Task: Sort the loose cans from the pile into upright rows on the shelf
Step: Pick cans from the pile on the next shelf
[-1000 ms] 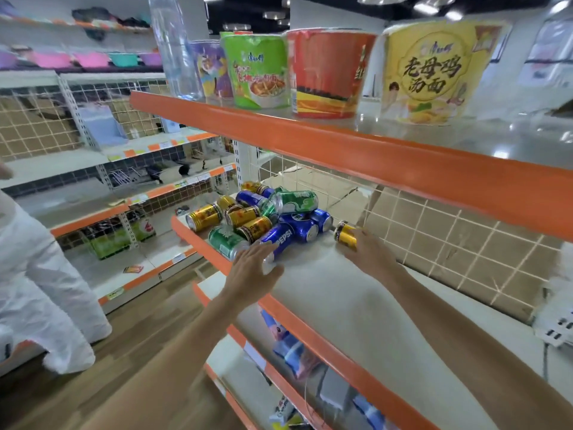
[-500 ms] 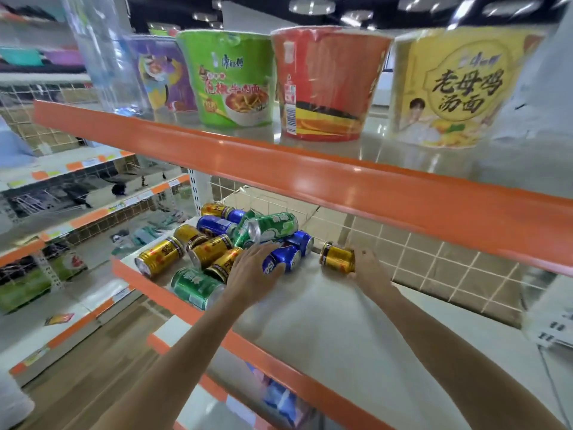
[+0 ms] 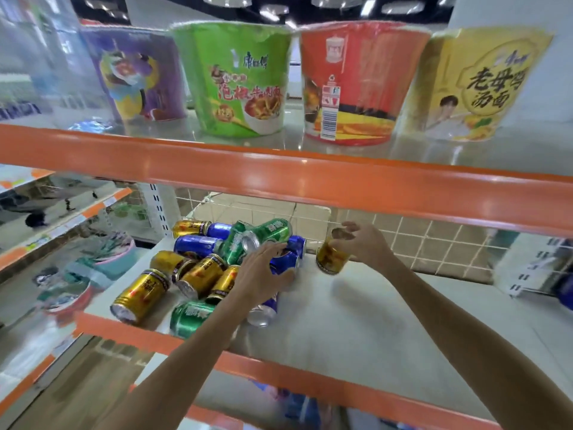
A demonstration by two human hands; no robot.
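A pile of loose gold, blue and green cans [image 3: 201, 271] lies on its side at the left of the white shelf [image 3: 356, 321]. My left hand [image 3: 263, 274] reaches into the pile and grips a blue can [image 3: 285, 259], its fingers curled over it. Right of the pile, my right hand [image 3: 362, 243] grips a gold can [image 3: 330, 257] by its upper part. That can is tilted, close to upright, its base near the shelf surface. A green can [image 3: 269, 232] lies on top of the pile.
An orange-edged upper shelf [image 3: 310, 181] overhangs close above, carrying several instant noodle tubs [image 3: 238, 82]. A wire grid back panel [image 3: 434, 243] closes the rear. The shelf's orange front lip [image 3: 279, 370] runs below my arms. Other shelving stands at the left.
My right hand has lifted the gold can from lying on its side to nearly upright. My left hand has closed over the blue can. The camera has moved closer to the shelf.
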